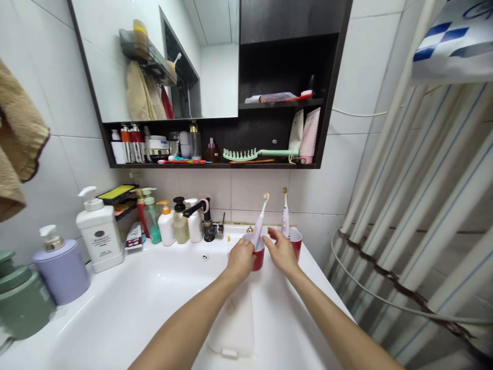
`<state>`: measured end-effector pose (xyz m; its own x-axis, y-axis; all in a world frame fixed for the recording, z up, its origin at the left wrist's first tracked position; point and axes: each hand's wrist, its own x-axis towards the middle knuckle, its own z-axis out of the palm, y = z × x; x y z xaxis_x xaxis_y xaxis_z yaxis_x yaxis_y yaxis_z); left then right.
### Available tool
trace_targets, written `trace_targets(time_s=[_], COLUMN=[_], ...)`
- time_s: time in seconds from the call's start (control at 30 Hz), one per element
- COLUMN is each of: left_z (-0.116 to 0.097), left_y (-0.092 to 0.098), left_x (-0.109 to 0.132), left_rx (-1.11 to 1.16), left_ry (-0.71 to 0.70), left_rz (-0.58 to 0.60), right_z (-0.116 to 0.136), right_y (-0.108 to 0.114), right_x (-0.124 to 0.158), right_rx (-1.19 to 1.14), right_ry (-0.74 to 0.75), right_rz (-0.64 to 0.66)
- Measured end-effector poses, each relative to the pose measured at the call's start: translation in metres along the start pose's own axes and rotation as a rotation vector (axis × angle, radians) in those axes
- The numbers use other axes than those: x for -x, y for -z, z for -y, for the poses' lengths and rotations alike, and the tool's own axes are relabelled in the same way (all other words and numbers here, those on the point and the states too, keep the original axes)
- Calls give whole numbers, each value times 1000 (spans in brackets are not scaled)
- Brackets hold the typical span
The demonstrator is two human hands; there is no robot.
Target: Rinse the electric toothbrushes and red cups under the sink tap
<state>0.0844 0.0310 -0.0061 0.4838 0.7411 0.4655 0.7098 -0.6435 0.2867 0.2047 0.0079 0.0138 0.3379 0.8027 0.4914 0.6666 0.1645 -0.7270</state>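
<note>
My left hand (241, 259) is closed on the left side of a red cup (259, 260) at the sink's back right. Leaning in that cup is a pale pink electric toothbrush (258, 227), its bristles up. Just right of the cup, my right hand (282, 253) has its fingers apart and holds nothing that I can see. Beyond it, partly covered by that hand, stands a second red cup (296, 243) with another electric toothbrush (285, 220) upright. A whitish flat object (234, 324) lies below my forearms; I cannot make out its kind.
Left of the cups is a black faucet (208, 226), with several pump bottles (167, 226) along the back rim of the white sink (146, 293). A mirror cabinet (215, 167) with a green hairbrush (241, 154) hangs above. White pipes (400, 221) line the right wall.
</note>
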Motion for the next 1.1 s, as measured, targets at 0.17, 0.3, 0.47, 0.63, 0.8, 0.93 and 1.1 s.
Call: trace_targets(time_s=[0.17, 0.3, 0.47, 0.63, 0.8, 0.93, 1.1], left_z=[1, 3, 5, 13, 18, 20, 26], left_y=[5, 6, 0, 2, 14, 19, 21], left_x=[59, 88, 98, 94, 80, 75, 74], left_rx=[24, 26, 35, 275, 1106, 1663, 1766], left_ry=[77, 185, 245, 200, 406, 574, 698], left_rz=[65, 109, 123, -101, -312, -130, -207], right_z=[1, 2, 21, 45, 50, 46, 39], right_y=[-39, -54, -45, -11, -10, -28, -38], right_x=[36, 58, 58, 58, 97, 123, 127], right_rx=[-78, -121, -180, -259, -572, -732, -624], right_ry=[-92, -101, -62, -31, -256, -452, -445], right_rz=[172, 266, 251, 203, 518, 749, 814])
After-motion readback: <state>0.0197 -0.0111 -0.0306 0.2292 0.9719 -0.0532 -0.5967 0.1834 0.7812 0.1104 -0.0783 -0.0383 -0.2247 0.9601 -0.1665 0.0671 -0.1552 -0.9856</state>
